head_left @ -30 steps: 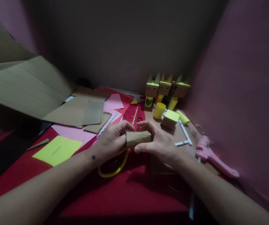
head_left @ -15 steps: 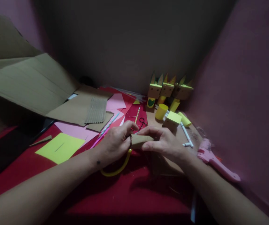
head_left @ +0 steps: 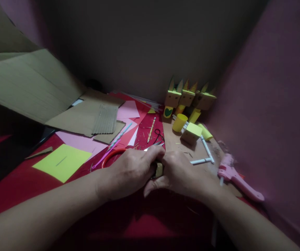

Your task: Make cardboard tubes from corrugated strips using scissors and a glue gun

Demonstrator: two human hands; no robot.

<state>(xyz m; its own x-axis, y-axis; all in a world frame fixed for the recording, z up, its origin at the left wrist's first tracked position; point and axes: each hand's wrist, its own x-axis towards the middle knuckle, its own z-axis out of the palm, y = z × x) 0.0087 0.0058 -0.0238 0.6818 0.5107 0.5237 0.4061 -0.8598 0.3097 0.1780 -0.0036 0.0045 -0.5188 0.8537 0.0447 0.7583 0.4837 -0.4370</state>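
My left hand (head_left: 136, 170) and my right hand (head_left: 178, 174) meet over the red cloth, fingers closed around a small cardboard piece (head_left: 159, 169). Only a narrow part of the piece shows between them; the fingers hide the rest. Just behind my left hand lies a pair of scissors with a red handle (head_left: 110, 155), partly covered by that hand. A pink plastic stick (head_left: 105, 155) is close by. Past my right hand, a small cardboard box with a yellow top (head_left: 193, 131) stands on a cardboard sheet (head_left: 174, 141), next to a yellow paper tube (head_left: 179, 122).
Figures with box heads and pointed ears (head_left: 173, 97) stand at the back right. A pink glue gun (head_left: 240, 177) lies to the right, near white sticks (head_left: 207, 150). At left are a yellow paper sheet (head_left: 63, 162), cardboard pieces (head_left: 79, 116) and a large carton (head_left: 29, 83). A pencil (head_left: 151, 129) lies mid-table.
My hands have drawn together and slightly lower, covering more of the cardboard piece. The yellow curved strip below my left hand is out of sight, and the red scissors handle now shows.
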